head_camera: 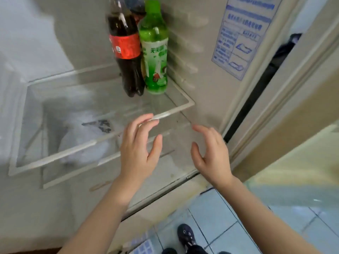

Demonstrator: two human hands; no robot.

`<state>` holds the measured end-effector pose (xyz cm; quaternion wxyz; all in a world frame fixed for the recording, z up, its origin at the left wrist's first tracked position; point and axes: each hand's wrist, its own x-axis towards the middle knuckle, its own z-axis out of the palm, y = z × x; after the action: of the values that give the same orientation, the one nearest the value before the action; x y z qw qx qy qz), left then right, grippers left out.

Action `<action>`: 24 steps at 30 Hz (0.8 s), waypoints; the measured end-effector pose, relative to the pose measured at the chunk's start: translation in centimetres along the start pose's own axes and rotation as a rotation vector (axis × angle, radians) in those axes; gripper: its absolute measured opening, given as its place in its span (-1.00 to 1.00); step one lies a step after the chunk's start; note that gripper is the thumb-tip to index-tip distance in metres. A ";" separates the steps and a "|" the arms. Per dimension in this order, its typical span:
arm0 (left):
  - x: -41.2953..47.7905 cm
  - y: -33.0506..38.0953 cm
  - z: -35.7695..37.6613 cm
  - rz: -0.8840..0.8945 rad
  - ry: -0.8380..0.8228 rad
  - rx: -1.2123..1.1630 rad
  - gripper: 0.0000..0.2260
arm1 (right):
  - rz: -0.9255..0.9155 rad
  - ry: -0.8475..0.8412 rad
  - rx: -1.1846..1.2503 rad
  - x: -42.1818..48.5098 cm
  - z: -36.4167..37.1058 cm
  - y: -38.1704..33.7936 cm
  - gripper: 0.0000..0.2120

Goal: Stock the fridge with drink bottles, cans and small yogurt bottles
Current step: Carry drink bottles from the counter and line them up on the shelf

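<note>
A dark cola bottle (126, 52) with a red label stands upright at the back right of a glass fridge shelf (77, 107). Touching its right side stands a green drink bottle (155, 52) against the fridge wall. Another dark bottle shows partly behind them, at the top edge. My left hand (139, 145) and my right hand (211, 153) hover in front of the shelf's front right corner, palms facing each other, fingers relaxed, holding nothing.
The fridge's right inner wall (211, 61) carries a blue printed sticker (244, 35). Under the glass shelf lies a white bag (84, 136) on a lower shelf. The fridge door (293, 143) stands open at right. A blue tiled floor (225, 222) and a dark shoe (186, 235) are below.
</note>
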<state>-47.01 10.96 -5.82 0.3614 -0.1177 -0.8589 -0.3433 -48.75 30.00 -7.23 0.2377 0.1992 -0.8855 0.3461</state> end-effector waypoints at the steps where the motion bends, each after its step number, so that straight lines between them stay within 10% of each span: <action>1: -1.2 0.4 0.8 0.010 -0.030 -0.050 -0.74 | 0.042 0.001 -0.016 -2.0 -0.7 0.5 -0.68; 7: -12.6 3.3 8.1 -0.033 -0.686 -0.315 -0.74 | 0.519 -0.146 -0.110 -18.8 -4.8 3.6 -0.72; 15: -26.7 7.2 15.8 -0.274 -1.838 -0.077 -0.71 | 1.679 -0.139 0.005 -44.3 -7.4 0.0 -0.78; 24: -36.8 15.0 17.4 0.177 -2.149 0.323 -0.68 | 2.245 0.185 0.253 -64.5 -9.3 -11.6 -0.73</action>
<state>-23.51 35.41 -32.79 -0.5434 -0.3689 -0.7495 0.0830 11.94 40.85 -31.26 -0.1645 -0.7117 -0.5012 0.4639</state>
